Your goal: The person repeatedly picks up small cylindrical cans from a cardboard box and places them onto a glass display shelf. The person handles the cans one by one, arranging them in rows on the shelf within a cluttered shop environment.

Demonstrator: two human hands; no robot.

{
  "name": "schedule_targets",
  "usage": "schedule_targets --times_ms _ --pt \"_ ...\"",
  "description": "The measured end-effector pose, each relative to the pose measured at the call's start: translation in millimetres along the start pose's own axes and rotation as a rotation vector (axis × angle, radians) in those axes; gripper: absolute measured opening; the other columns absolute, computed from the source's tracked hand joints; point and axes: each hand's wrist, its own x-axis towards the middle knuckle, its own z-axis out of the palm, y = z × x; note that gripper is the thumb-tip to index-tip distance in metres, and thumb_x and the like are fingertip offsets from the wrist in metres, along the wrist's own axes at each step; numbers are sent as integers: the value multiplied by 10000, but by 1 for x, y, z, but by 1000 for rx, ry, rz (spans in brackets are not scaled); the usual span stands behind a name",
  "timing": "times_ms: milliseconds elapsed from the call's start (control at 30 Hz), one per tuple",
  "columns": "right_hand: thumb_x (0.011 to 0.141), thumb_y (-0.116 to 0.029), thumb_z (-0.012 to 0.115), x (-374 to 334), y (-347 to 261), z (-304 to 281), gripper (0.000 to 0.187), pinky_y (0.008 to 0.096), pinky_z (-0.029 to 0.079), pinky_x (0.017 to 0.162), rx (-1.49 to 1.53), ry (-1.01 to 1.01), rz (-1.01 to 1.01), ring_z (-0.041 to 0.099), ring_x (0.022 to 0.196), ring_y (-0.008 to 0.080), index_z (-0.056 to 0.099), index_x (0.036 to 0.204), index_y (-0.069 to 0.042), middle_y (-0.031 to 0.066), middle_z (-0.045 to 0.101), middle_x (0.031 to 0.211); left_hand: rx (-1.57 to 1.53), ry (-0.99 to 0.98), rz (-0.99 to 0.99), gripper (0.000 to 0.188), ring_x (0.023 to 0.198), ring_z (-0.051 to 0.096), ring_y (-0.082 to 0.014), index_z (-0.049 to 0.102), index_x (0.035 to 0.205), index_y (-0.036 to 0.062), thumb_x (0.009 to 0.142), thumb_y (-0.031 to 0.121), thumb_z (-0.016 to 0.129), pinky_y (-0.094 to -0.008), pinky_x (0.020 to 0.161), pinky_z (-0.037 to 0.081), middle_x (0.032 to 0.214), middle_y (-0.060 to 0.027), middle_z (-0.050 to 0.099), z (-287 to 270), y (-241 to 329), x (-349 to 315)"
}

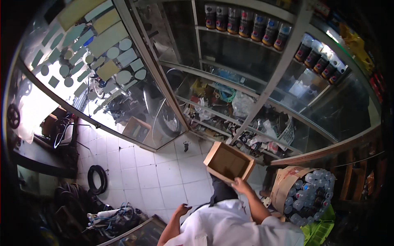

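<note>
My right hand (241,186) grips the near edge of a shallow, open-topped cardboard box (215,158), the thumb over its rim. The box is tilted in front of me, above the tiled floor, and its bare brown inside shows. My left hand (182,210) is held out low at my left side, apart from the box. Its fingers are stretched out and nothing is in them.
Glass cabinets with drink bottles (246,24) and jumbled parts (213,92) stand ahead. A large carton of clear bottles (283,188) and a green crate (320,229) are at right. On the white tiles at left lies a black tire (91,180); cables (119,217) lie nearby.
</note>
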Motion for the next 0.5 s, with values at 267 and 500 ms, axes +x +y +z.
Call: schedule_targets --times_ms 267,500 --pt "973 -350 703 98 -390 -229 411 337 531 790 282 313 -676 664 874 195 631 1228 -36 129 713 1009 -136 379 218 726 1130 673 -380 614 1320 -3 849 518 796 -433 953 539 1229 -221 699 -131 54 75" --pt "889 -418 780 221 -557 -425 600 420 522 968 -162 1004 -639 691 1110 323 603 1324 -45 173 711 1185 -331 361 600 597 1142 681 -318 532 1411 13 946 318 749 -408 931 549 1339 -202 643 -264 231 39"
